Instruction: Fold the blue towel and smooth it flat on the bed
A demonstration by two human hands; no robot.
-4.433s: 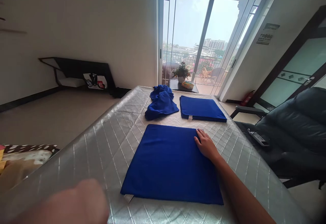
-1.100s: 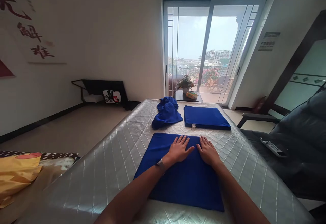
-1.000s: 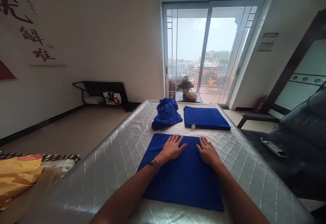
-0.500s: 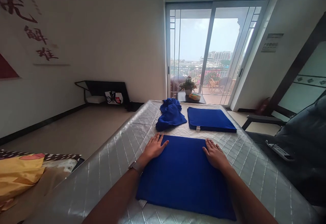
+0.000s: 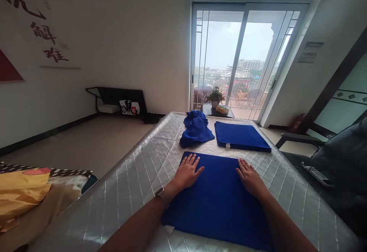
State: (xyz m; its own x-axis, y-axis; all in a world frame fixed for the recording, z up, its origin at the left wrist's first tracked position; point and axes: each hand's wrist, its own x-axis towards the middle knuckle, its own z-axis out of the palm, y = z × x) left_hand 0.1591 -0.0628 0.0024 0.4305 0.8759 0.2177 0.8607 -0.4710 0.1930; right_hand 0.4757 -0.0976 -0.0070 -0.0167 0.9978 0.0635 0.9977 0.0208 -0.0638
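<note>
A blue cloth [image 5: 219, 206], folded into a flat rectangle, lies in front of me on a silver quilted surface [image 5: 129, 191]. My left hand [image 5: 187, 170] rests flat on its far left part, fingers spread. On its far right edge lies my right hand [image 5: 251, 177], fingers stretched out. A small white tag pokes out at the near left corner. Beyond, at the right, lies a folded blue stack [image 5: 242, 135] with a white tag on its near edge. To its left is a crumpled blue cloth [image 5: 196, 129]. Neither hand touches these two.
A dark armchair [image 5: 341, 160] with a pale remote-like device [image 5: 317, 174] stands close on the right. Yellow and brown bedding [image 5: 25, 191] is at the lower left. A small black table [image 5: 212, 110] with a potted plant [image 5: 215, 96] stands before the glass sliding door [image 5: 218, 53].
My left hand has slid inward, from the cloth's left edge onto its top. My right hand stays along the right edge. The view has shifted slightly.
</note>
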